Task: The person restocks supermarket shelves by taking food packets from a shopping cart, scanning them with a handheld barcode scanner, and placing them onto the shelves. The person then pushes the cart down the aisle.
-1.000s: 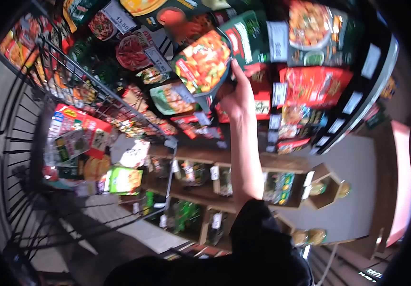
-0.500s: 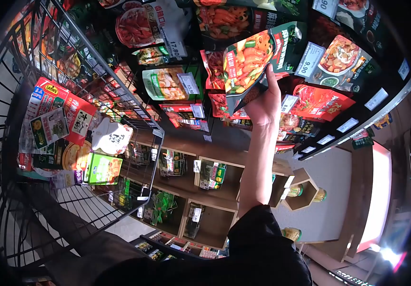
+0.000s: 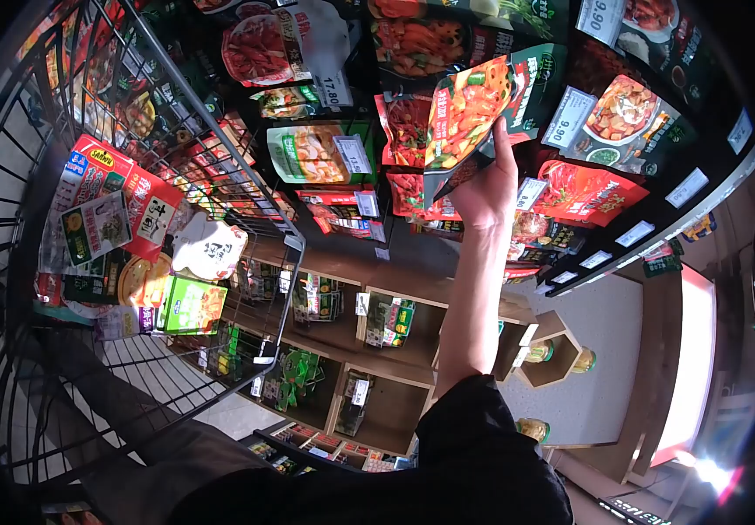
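My right hand (image 3: 487,179) reaches up to the shelf and grips a food pouch (image 3: 467,109). The pouch is dark, with a picture of orange-red food and green vegetables on its front. My thumb lies along its right side, while the fingers are hidden behind it. It is tilted, its front turned to the left. Just left of it hangs a red pouch (image 3: 405,131), and to the right is a bowl-pictured pouch (image 3: 620,109) beside a 9.90 price tag (image 3: 569,117). My left hand is not in view.
A black wire shopping cart (image 3: 211,114) stands on the left, holding red packets (image 3: 148,214), a green packet (image 3: 192,306) and a white packet (image 3: 208,248). Below the shelf are wooden cubbies (image 3: 395,367) with packaged goods. Glass jars (image 3: 532,429) sit at the lower right.
The pouch in my right hand has turned a little, so its front looks narrower, and its left edge has shifted right. The cart and shelf have barely shifted in view.
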`<state>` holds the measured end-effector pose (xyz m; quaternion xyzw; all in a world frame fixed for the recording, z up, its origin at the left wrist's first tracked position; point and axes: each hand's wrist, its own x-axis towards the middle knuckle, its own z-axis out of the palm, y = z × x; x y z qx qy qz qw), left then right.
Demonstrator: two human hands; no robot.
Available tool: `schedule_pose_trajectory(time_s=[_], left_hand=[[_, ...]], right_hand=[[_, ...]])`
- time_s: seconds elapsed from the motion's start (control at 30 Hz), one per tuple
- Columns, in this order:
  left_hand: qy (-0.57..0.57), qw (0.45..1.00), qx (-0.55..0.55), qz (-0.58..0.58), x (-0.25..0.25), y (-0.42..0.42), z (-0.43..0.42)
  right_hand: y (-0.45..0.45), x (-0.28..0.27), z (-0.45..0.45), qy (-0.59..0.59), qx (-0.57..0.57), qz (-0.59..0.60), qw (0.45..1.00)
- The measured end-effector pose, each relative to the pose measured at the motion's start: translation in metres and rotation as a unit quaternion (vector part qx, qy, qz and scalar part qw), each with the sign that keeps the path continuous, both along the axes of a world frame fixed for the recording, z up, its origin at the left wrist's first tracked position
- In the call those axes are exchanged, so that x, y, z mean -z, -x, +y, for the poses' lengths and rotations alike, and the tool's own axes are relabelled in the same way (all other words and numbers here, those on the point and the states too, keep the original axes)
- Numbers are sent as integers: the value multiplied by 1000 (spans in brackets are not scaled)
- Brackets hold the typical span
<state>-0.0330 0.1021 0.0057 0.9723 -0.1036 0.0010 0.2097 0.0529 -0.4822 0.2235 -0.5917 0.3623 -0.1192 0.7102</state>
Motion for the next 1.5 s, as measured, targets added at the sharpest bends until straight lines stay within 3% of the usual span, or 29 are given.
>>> schedule_pose_trajectory(time_s=[0.2, 0.3, 0.4, 0.43, 0.53, 0.6, 0.63, 0.77, 0.83, 0.9, 0.97, 1.0, 1.1, 1.17, 1.2, 1.23, 1.27, 1.3, 1.33, 1.37, 1.5], left_hand=[[-16, 1000, 16, -16, -2, -2, -6], [83, 996, -10, -7, -7, -9, -21], [-31, 999, -28, 15, 1, 12, 0], [-23, 998, -51, 31, 4, 19, 9], [180, 967, -137, 114, 2, 17, -14], [241, 958, -126, 97, -19, 8, -35], [180, 982, -58, 21, -36, -6, -47], [170, 985, -40, -10, -35, -3, -47], [200, 977, -74, 25, -43, 1, -48], [193, 976, -94, 27, -37, 4, -50], [206, 969, -120, 63, -34, 6, -52], [196, 970, -123, 78, -35, 6, -52], [178, 971, -127, 96, -26, 5, -56], [193, 973, -106, 63, -19, 3, -54], [182, 977, -99, 51, -21, 2, -53], [167, 981, -97, 38, -23, 2, -53], [164, 979, -108, 48, -20, 2, -53], [161, 978, -122, 57, -17, 1, -49], [163, 977, -126, 56, -23, 1, -45], [154, 978, -131, 53, -37, 3, -53], [195, 966, -161, 48, -34, 6, -56]], right_hand=[[-1, -3, -1, 33, 10, 4, 999], [-4, -4, 0, 49, 9, 36, 998], [-5, 3, -35, 70, 7, 31, 997], [-8, 7, -39, 171, 2, 35, 985], [-2, 17, -90, 149, -113, 38, 982], [-2, 31, -123, 91, -22, 6, 996], [2, 39, -136, 83, -5, 3, 997], [28, 71, -143, 226, 14, 17, 974], [35, 79, -103, 276, 60, -11, 959], [62, 86, -77, 368, 0, -39, 929], [86, 108, -50, 394, 72, 18, 916], [103, 127, -47, 456, 37, 12, 889], [150, 181, -1, 425, -86, -11, 901], [182, 238, 20, 226, -151, -21, 962], [184, 216, 84, 366, -98, 88, 921], [205, 254, 75, 357, -194, 56, 912], [219, 270, 94, 402, -208, 174, 875], [240, 318, 85, 420, -283, 121, 854], [246, 316, 108, 374, -341, 190, 841], [260, 360, 100, 334, -369, 193, 846], [263, 361, 152, 324, -524, 192, 764]])
